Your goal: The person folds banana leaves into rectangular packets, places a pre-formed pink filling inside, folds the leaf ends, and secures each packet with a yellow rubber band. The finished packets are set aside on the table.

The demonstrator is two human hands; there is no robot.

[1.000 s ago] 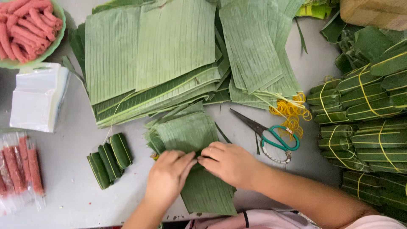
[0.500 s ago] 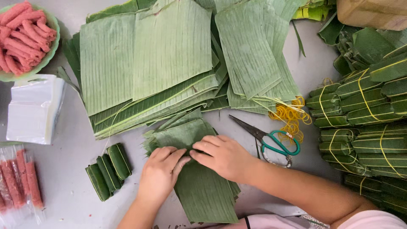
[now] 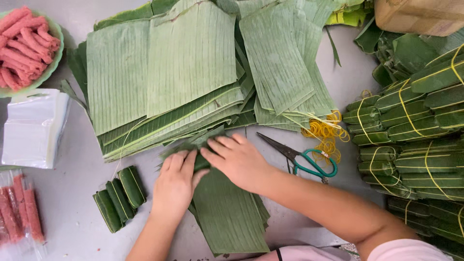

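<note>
Both my hands press on a green banana leaf (image 3: 227, 212) lying on the grey table in front of me. My left hand (image 3: 176, 186) grips the rolled top end of the leaf with its fingers curled over it. My right hand (image 3: 239, 159) lies flat across the same roll, fingertips pointing left and touching the left hand's fingers. Whatever is inside the roll is hidden. Three small leaf-wrapped rolls (image 3: 118, 197) lie just left of my left hand.
Stacks of cut banana leaves (image 3: 164, 77) fill the back. Green-handled scissors (image 3: 304, 159) and yellow rubber bands (image 3: 326, 133) lie right of my hands. Tied leaf bundles (image 3: 415, 140) pile at right. A green bowl of pink sausages (image 3: 26, 46), white sheets (image 3: 31, 128) and wrapped sausages (image 3: 19, 212) sit left.
My hands and the rolled leaf end have moved slightly away from me, rolling the leaf further; more flat leaf shows below my hands.
</note>
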